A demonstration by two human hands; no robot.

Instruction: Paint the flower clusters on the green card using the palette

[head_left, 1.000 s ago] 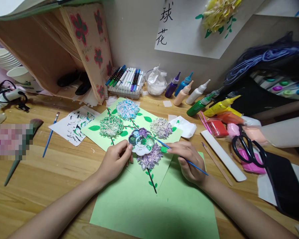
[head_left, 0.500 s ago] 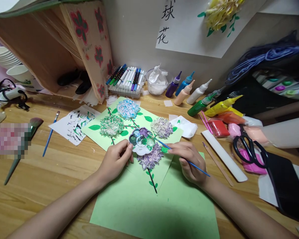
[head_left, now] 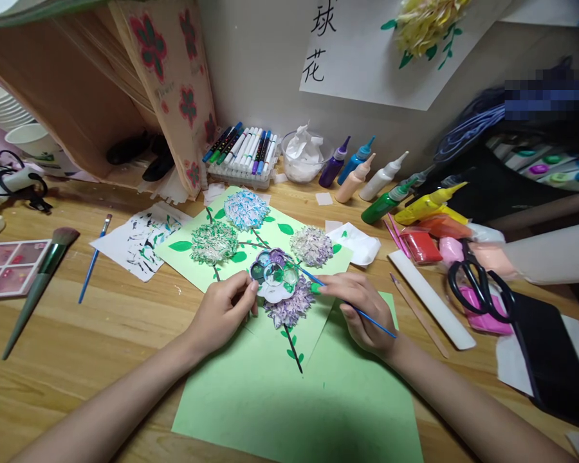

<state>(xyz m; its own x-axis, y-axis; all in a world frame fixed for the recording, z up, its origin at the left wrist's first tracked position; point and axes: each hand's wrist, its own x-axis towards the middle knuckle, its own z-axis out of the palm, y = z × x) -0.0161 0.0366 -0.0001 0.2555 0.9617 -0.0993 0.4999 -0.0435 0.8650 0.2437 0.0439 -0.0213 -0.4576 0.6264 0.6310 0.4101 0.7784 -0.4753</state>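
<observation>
My left hand [head_left: 226,301] pinches the left edge of a flower-shaped paint palette [head_left: 277,292], whose wells hold purple, green and dark paint. Between the fingers of my right hand [head_left: 361,308] is a thin blue paintbrush [head_left: 374,319], its tip over the palette's right side. Beneath the palette lies light green paper [head_left: 294,411] with painted stems and leaves. Raised textured flowers sit on it: a blue one [head_left: 246,209], a green one [head_left: 214,242], a pale purple one [head_left: 312,247] and another purple one [head_left: 292,307], partly covered by the palette.
Paint bottles [head_left: 385,177], a marker box [head_left: 244,151] and a bowl of tissue [head_left: 303,157] line the wall. Black scissors [head_left: 482,286] and clay packs [head_left: 422,247] lie right. Left are a paint-marked sheet [head_left: 147,238], a second blue brush [head_left: 94,260] and a large brush [head_left: 36,296].
The whole view has shifted slightly. My right hand and the paintbrush have moved a little left relative to the paper. The palette stays in my left hand.
</observation>
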